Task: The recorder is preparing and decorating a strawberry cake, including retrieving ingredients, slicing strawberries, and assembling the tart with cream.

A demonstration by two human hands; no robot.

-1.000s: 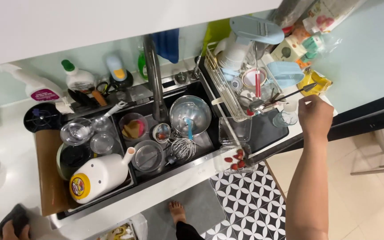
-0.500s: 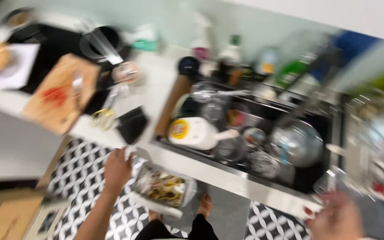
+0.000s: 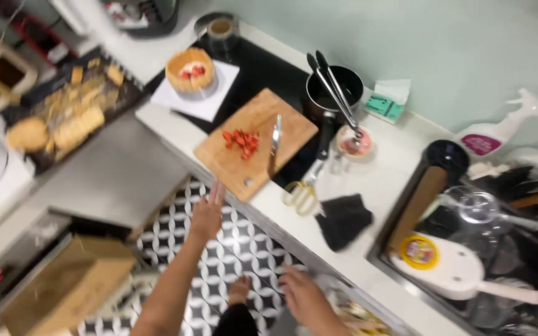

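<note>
One head view only. Black pot (image 3: 334,93) on the table (image 3: 393,180), tongs (image 3: 337,93) laid across its rim; contents not visible. Small glass bowl (image 3: 353,142) beside it, pinkish inside. Wooden cutting board (image 3: 256,143) carrying chopped red pieces (image 3: 241,140) and a knife (image 3: 276,134). Sink (image 3: 499,249) packed with glassware and a white jug (image 3: 462,267). Left hand (image 3: 208,214) open, fingers stretched toward the board's near edge, holding nothing. Right hand (image 3: 303,295) low by the table's edge, blurred; grip impossible to tell.
</note>
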